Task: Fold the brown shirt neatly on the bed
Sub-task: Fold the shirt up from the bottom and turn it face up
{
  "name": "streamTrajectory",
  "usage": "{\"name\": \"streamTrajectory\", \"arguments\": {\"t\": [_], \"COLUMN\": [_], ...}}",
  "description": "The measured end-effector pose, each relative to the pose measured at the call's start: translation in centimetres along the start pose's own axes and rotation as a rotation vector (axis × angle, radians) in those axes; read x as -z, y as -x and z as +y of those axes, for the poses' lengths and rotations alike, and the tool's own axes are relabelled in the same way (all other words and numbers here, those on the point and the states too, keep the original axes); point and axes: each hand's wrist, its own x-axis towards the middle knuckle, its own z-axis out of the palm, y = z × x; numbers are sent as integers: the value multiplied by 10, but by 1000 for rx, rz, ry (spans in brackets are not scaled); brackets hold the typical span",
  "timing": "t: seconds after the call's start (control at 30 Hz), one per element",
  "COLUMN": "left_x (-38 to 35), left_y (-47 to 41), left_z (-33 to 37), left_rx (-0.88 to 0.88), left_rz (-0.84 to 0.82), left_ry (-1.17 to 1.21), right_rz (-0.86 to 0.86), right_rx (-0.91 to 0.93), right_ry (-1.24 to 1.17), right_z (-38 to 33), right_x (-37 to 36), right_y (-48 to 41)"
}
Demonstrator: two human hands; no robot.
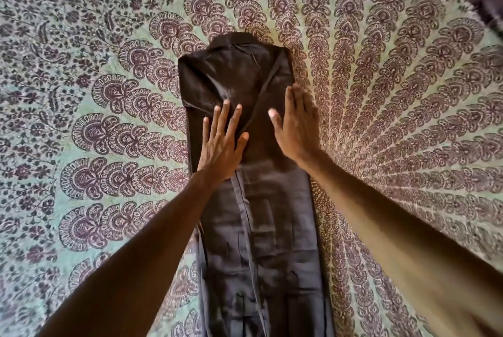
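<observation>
Your left hand (221, 143) lies flat and open on the brown shirt (253, 173), fingers spread and pointing away from you, palm pressed to the cloth near the garment's middle and closed around nothing. Your right hand (295, 124) is likewise open and flat, fingers together and extended, resting along the shirt's right edge where the fabric meets the bedspread (394, 91); it too holds nothing. Both bare forearms reach in from the lower corners and converge on the garment. The shirt lies lengthwise down the centre of the bed as a long narrow strip, its sides folded inward, the collar end farthest from you and the lower part running out of view at the bottom edge. A seam or placket line runs down the nearer half, and shallow creases radiate from beneath your left palm. No label, brand mark or readable writing appears on the shirt or on the bedding. The bedspread is pale green, printed with dark maroon paisley-like motifs fanning outward from beneath the shirt. A dark blurred object (487, 10) sits at the upper right corner; what it is cannot be told.
</observation>
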Motion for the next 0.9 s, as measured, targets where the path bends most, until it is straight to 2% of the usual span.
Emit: {"name": "streamTrajectory", "arguments": {"t": [0.07, 0.13, 0.3, 0.47, 0.6, 0.7, 0.9], "left_x": [7, 7, -4, -13, -19, -12, -2], "left_y": [34, 83, 194, 277, 335, 368, 410], "left_z": [4, 7, 15, 29, 28, 19, -20], "left_rx": [13, -13, -205, -369, -495, -600, -777], "left_rz": [62, 53, -167, -305, -417, -469, -419], "left_ry": [22, 3, -72, -95, -162, -208, -247], "right_rz": [-26, -90, -265, -349, -374, -375, -394], "right_rx": [29, 92, 182, 171, 230, 321, 616], "right_ry": [10, 58, 195, 218, 266, 317, 365], "right_z": [2, 6, 21, 33, 49, 69, 107], "right_x": [-6, -10, -19, -19, -18, -15, 6], "right_y": [57, 111, 214, 296, 366, 410, 447]}}
